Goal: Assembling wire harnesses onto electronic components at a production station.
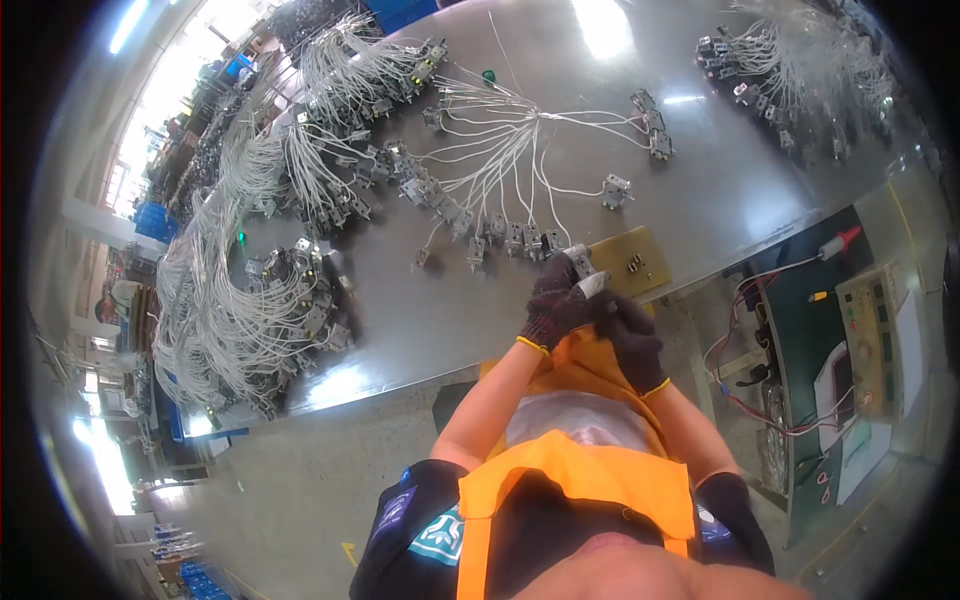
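Observation:
My left hand (556, 305), in a dark glove, is closed around a small grey metal block (578, 258) at the table's front edge. A white wire runs from that block into a branching bundle of white wires (538, 116) spread over the table. Similar metal blocks (516, 238) end its other branches. My right hand (630, 345), also gloved, is beside the left with its fingers curled; what they hold, if anything, is hidden. Close to both hands lies a brass-coloured plate (652, 252) with a few small dark parts (635, 263) on it.
Large heaps of wired blocks (225, 270) cover the table's left side, and another bundle (800, 75) lies far right. A side stand at right carries a panelled instrument (872, 345), a red-tipped probe (840, 243) with cables, and scissors (824, 488).

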Available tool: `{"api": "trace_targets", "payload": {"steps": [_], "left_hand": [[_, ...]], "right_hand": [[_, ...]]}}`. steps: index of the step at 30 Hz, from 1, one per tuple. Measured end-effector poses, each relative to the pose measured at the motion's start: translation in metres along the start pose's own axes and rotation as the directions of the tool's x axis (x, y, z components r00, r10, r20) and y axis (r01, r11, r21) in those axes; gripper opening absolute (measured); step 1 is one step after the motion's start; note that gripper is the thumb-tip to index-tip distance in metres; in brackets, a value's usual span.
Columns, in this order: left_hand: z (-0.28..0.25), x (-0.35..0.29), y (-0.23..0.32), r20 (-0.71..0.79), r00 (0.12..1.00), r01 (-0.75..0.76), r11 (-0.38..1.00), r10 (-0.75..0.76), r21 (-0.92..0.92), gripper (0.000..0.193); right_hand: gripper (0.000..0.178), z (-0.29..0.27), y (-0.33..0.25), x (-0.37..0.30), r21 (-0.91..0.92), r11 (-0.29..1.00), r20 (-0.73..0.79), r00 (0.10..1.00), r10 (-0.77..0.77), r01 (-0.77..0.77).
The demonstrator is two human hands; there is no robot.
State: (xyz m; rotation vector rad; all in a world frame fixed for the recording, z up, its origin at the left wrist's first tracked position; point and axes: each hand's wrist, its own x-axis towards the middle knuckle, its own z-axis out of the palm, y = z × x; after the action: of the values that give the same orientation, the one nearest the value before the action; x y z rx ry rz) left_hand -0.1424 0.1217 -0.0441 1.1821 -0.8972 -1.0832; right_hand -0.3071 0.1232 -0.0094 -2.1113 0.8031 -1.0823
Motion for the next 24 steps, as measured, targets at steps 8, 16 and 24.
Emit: {"api": "trace_targets", "payload": {"steps": [8, 16, 24], "left_hand": [[0.012, -0.003, 0.053, 0.074, 0.997, 0.023, 0.993, -0.014, -0.117, 0.065], [-0.080, 0.057, 0.109, 0.519, 0.816, -0.486, -0.186, 0.256, 0.854, 0.100], [-0.074, 0.057, 0.079, 0.224, 0.968, -0.234, -0.092, -0.114, 0.968, 0.052]], "right_hand": [[0.029, 0.012, -0.001, -0.013, 0.483, 0.631, 0.266, 0.789, 0.554, -0.607], [0.028, -0.006, 0.031, 0.043, 0.878, 0.390, 0.125, 0.920, 0.372, -0.277], [0.020, 0.031, 0.033, 0.069, 0.563, 0.683, 0.136, 0.867, 0.479, -0.465]]}}
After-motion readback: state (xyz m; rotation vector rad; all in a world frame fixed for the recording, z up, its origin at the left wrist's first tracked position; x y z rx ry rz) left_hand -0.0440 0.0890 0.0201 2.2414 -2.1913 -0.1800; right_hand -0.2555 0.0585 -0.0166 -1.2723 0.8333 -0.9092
